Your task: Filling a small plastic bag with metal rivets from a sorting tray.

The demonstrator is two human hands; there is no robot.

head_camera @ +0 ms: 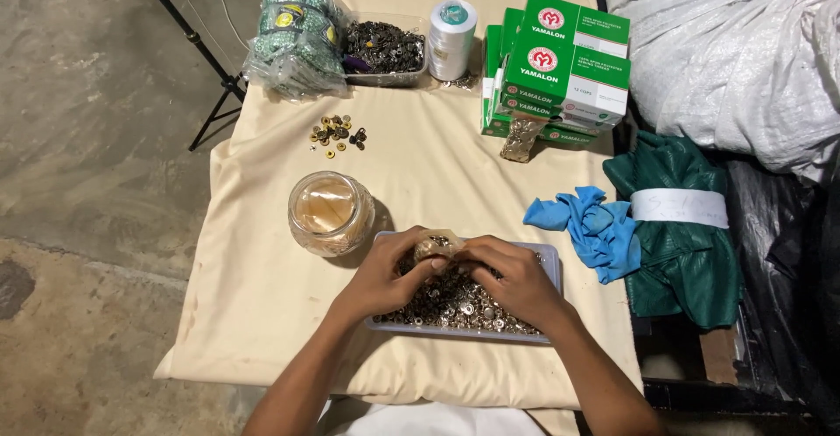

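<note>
1. Shallow tray [549,256], one, pale plastic, on the cloth-covered table [262,296] nearest the person; filled with small metal rings and eyelets [455,306], too many to count.
2. Small clear bag [437,245], one, held over the tray's far edge. Left hand [385,278] and right hand [516,280] both pinch it between fingertips, meeting at its mouth.
3. Glass jar [331,214], one, open, just left of the tray; contents unclear.
4. Loose eyelets [337,132], one small cluster, dark and brass-coloured, beyond the jar.
5. Clear container [385,51], one, at the far edge; heaped with dark metal pieces.
6. Green packets [293,38], one bundle in clear wrap, left of that container.
7. Thread cone [452,39], one, white.
8. Green and white boxes [560,68], stacked; at least four.
9. Blue cloth [595,226], one, crumpled, right of the tray.
</note>
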